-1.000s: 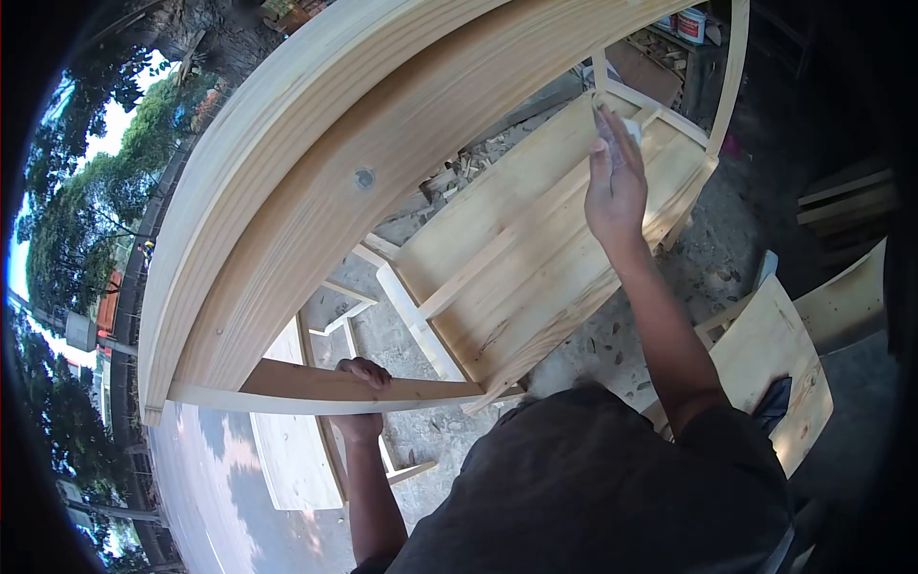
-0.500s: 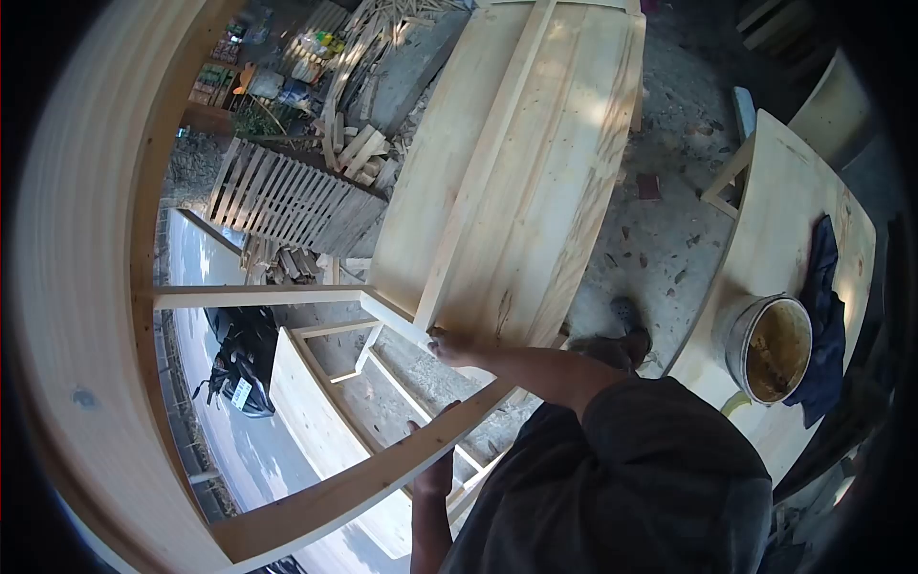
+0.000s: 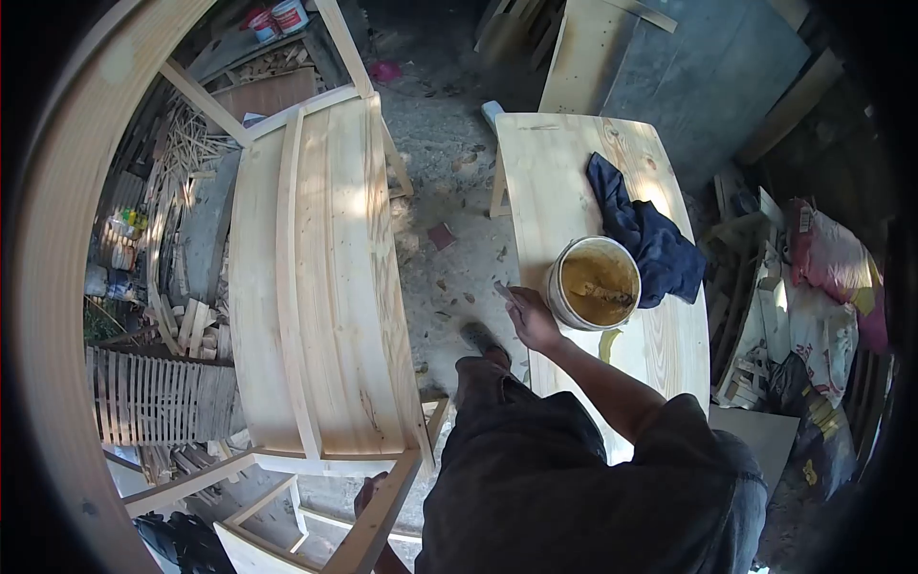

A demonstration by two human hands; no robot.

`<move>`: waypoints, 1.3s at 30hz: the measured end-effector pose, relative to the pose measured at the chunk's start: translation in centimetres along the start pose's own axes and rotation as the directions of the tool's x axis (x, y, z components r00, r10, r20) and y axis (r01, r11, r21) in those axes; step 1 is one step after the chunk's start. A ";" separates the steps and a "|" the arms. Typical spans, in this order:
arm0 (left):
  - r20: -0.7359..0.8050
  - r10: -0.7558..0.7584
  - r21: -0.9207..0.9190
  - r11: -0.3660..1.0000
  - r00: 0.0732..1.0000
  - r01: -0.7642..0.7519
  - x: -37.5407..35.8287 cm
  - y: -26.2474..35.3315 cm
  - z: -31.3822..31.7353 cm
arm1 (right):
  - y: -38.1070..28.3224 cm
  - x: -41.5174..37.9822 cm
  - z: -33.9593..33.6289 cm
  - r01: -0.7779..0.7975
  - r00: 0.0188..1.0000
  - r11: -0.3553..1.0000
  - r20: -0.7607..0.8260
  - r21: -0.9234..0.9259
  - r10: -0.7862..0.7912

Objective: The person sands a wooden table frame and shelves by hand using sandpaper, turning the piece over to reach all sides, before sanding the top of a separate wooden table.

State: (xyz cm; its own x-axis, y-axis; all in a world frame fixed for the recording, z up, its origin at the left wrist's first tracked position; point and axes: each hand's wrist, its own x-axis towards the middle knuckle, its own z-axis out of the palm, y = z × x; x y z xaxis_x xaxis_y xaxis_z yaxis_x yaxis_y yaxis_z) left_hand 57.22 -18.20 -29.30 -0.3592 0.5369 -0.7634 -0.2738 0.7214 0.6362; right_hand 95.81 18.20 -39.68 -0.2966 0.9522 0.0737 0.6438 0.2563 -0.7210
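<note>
Beside the rim of a bucket (image 3: 571,316) of yellow-brown paste, my right hand (image 3: 535,322) pinches a small, thin flat piece (image 3: 504,291) whose kind I cannot make out. A dark stirring tool or brush (image 3: 612,296) lies in the paste. My left hand (image 3: 367,492) is at a wooden leg (image 3: 384,507) of the upturned table, partly hidden behind it, with its fingers curled against the wood. The upturned tabletop (image 3: 263,325) lies underside up, with a long batten (image 3: 289,239) along it.
The bucket stands on a second pale wooden table (image 3: 550,163), next to a crumpled dark blue cloth (image 3: 650,239). Between the tables runs a concrete floor (image 3: 445,277). Scrap wood and a slatted panel (image 3: 163,397) lie left; sacks (image 3: 827,316) are piled right.
My right hand has left the near end of the upturned table and swung right to the bucket. The view has turned right with it. My left hand stays at the leg.
</note>
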 end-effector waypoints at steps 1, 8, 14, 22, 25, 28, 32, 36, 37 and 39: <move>-0.051 0.074 0.039 0.997 0.996 -0.072 2.1 -1.7 -0.6 | 1.6 -0.1 -1.6 0.043 0.999 0.999 0.017 -0.004 -0.043; 0.136 0.059 0.202 0.976 0.989 -0.086 5.3 -3.3 -0.8 | 11.7 0.0 -9.4 -0.063 0.994 0.998 -0.090 0.012 0.064; 0.284 -0.028 -0.441 0.884 0.958 0.156 5.3 -2.1 4.6 | 7.4 12.2 -3.3 -0.524 0.676 0.834 -0.510 0.173 0.531; 0.028 -0.288 -0.429 0.861 0.957 0.272 7.9 0.6 11.9 | -14.0 36.7 17.5 0.625 0.766 0.771 0.092 0.122 -0.636; -0.074 -0.416 -0.432 0.832 0.906 0.347 7.7 1.5 14.7 | -19.2 42.5 24.9 0.772 0.632 0.635 0.097 0.005 -0.769; -0.128 -0.534 -0.465 0.777 0.836 0.425 6.7 1.9 17.0 | -21.3 42.4 32.0 0.753 0.603 0.658 0.413 -0.012 -0.683; -0.175 -0.573 -0.499 0.752 0.801 0.429 4.6 2.7 17.0 | -23.7 29.3 33.4 0.919 0.293 0.392 0.573 0.052 -0.765; -0.465 -0.421 -0.083 0.896 0.778 0.435 12.7 15.4 13.6 | -23.3 25.0 39.2 0.957 0.046 0.187 0.517 0.223 -0.855; -0.511 -0.296 0.129 0.902 0.807 0.412 15.0 17.1 11.2 | -22.5 29.1 40.3 0.954 0.092 0.218 0.488 0.206 -0.868; -0.677 -0.114 0.249 0.894 0.727 0.372 19.3 18.8 6.1 | -20.1 43.4 35.9 0.986 0.165 0.139 0.489 -0.090 -0.856</move>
State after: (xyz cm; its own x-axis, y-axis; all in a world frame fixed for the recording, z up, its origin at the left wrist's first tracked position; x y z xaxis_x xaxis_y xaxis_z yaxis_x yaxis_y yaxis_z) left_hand 50.54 8.39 -32.72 -0.8339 0.0120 -0.5517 -0.1566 0.9535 0.2574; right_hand 44.63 48.38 -46.73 -0.9454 -0.1436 0.2925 -0.1396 0.9896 0.0346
